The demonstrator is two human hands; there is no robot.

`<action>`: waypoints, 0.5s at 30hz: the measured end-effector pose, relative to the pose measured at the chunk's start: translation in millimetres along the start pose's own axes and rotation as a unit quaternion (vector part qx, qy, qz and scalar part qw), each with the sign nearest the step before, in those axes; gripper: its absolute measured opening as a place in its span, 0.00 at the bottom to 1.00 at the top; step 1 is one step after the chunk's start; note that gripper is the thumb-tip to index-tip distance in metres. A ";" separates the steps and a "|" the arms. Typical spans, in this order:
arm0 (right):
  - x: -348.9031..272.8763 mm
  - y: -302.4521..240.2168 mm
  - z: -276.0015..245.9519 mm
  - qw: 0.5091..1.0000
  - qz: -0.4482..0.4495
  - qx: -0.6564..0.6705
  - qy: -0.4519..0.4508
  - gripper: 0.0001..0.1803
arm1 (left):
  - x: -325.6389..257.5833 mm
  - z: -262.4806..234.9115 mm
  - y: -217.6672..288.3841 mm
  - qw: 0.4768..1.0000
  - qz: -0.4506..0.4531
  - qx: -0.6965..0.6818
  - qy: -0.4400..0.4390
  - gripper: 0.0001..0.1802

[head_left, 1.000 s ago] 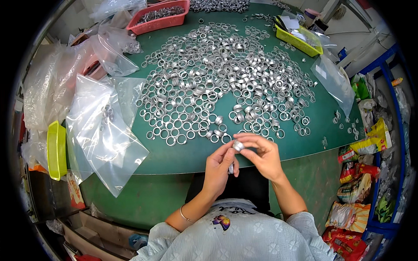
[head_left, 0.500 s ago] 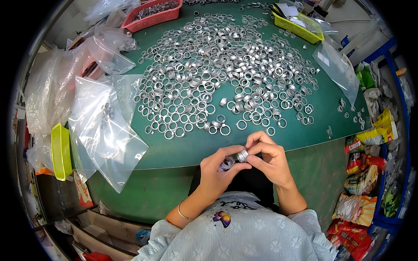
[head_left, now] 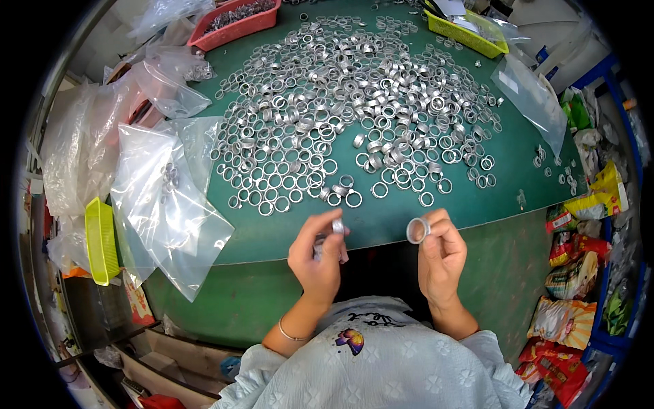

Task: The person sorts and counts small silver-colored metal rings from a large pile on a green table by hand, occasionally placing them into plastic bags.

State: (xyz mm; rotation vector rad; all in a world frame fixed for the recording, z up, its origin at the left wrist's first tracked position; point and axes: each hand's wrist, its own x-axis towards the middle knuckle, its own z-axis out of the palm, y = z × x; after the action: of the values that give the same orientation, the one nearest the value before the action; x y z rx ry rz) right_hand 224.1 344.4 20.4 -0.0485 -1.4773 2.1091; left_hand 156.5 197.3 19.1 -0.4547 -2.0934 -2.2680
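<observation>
My left hand [head_left: 317, 253] pinches a small metal ring [head_left: 338, 225] between thumb and fingers at the near edge of the green table [head_left: 381, 225]. My right hand [head_left: 441, 251] holds another metal ring [head_left: 417, 230] upright by its rim, a hand's width to the right. A wide heap of silver metal rings [head_left: 354, 109] covers the table just beyond both hands. The nearest loose rings lie a short way past my left fingertips.
Clear plastic bags [head_left: 167, 198] with a few rings hang over the table's left edge. A red tray [head_left: 235, 20] stands at the back left, a yellow tray [head_left: 466, 31] at the back right. Snack packets [head_left: 572, 273] are piled at right. A yellow bin [head_left: 101, 240] sits low at left.
My hands were together on one piece at the table edge. They have now drawn apart, each with its own ring, the right one moving to the right.
</observation>
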 end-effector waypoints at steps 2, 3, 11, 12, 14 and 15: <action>0.3 -2.8 3.3 0.999 0.037 0.009 -0.032 0.02 | 2.5 2.6 -2.1 0.964 -0.139 -0.221 -0.054 0.17; 0.1 0.6 2.8 0.997 0.063 0.027 -0.040 0.03 | 3.4 3.1 0.0 0.918 -0.210 -0.325 -0.084 0.17; -1.5 4.1 2.9 0.991 0.122 0.021 -0.042 0.04 | -1.9 3.5 -4.7 0.800 -0.345 -0.470 -0.140 0.19; -1.7 5.0 2.4 0.993 0.108 -0.001 -0.045 0.05 | -3.6 3.7 -4.6 0.804 -0.344 -0.462 -0.146 0.19; -1.3 5.3 2.3 0.994 0.087 -0.040 -0.049 0.06 | -7.5 3.5 -4.0 0.812 -0.341 -0.446 -0.159 0.19; -0.6 4.3 2.6 0.994 0.080 -0.057 -0.051 0.07 | -7.8 3.6 -4.0 0.820 -0.339 -0.435 -0.156 0.19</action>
State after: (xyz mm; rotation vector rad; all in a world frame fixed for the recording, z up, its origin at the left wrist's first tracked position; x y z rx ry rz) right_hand 221.9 340.9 17.5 -0.1073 -1.7051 2.1791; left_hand 163.8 199.8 13.6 -0.0460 -1.2395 -3.7788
